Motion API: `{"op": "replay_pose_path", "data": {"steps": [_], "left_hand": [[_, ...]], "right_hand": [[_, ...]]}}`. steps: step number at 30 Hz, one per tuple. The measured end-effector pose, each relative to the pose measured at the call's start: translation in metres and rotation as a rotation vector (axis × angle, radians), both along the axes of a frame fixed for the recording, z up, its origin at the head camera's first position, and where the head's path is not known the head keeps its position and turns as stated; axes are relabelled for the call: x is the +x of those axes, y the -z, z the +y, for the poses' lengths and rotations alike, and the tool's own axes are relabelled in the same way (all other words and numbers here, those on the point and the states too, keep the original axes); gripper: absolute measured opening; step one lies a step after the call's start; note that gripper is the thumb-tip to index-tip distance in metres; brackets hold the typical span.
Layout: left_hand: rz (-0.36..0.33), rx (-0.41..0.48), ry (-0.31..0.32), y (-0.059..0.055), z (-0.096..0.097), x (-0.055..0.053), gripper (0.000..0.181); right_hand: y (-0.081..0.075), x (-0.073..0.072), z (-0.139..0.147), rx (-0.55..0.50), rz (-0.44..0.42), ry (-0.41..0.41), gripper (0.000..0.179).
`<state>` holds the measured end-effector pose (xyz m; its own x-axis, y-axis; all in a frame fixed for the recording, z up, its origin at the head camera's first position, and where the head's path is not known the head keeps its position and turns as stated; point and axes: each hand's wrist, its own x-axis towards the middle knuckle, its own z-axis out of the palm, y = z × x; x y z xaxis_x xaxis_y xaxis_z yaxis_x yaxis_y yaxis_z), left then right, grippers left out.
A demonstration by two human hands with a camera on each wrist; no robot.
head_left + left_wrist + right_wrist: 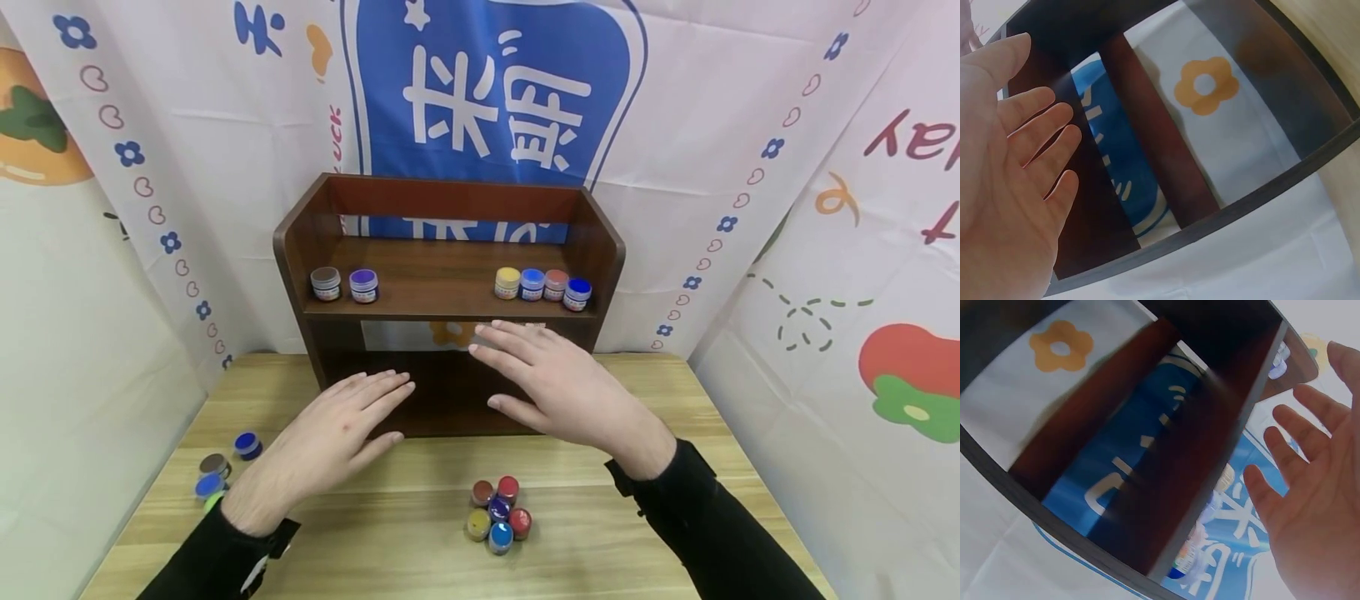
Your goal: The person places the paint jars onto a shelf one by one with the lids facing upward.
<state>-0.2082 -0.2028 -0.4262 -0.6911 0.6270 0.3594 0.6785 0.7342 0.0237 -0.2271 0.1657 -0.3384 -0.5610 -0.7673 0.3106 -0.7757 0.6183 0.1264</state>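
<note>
Both hands hover palm down before a dark brown wooden shelf (pixel 450 329), holding nothing. My left hand (pixel 330 433) has its fingers extended in front of the lower compartment's left part. Higher and to the right, my right hand (pixel 555 383) spreads its fingers near the middle board. On the upper board, a grey-lidded paint jar (pixel 326 283) and a purple-lidded jar (pixel 363 285) stand at left. At right stand a yellow-lidded jar (pixel 507 283), a light blue one (pixel 532 284), a reddish one (pixel 556 285) and a dark blue one (pixel 577 294).
A tight cluster of several paint jars, one with a blue lid (pixel 501 537), sits on the wooden table (pixel 600 533) in front. More jars, among them a dark blue one (pixel 248 446), lie at the left, partly behind the left forearm. A printed cloth (pixel 690 125) hangs behind.
</note>
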Motion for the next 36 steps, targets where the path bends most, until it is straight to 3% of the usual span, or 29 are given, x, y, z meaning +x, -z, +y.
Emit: {"op": "replay_pose_path", "data": {"steps": [9, 21, 29, 36], "left_hand": [[-0.001, 0.018, -0.021, 0.011, -0.007, 0.001, 0.066], [-0.051, 0.031, -0.070, 0.022, -0.017, 0.007, 0.066], [-0.132, 0.035, -0.156, 0.029, -0.034, 0.011, 0.067], [-0.128, 0.047, -0.192, 0.036, -0.054, 0.013, 0.067]], "right_hand": [[0.028, 0.006, 0.006, 0.026, -0.020, 0.010, 0.075], [0.062, 0.011, 0.009, 0.047, -0.145, 0.038, 0.080], [0.083, 0.012, 0.010, 0.057, -0.221, 0.038, 0.080], [0.100, 0.012, 0.010, 0.088, -0.231, 0.029, 0.079]]}}
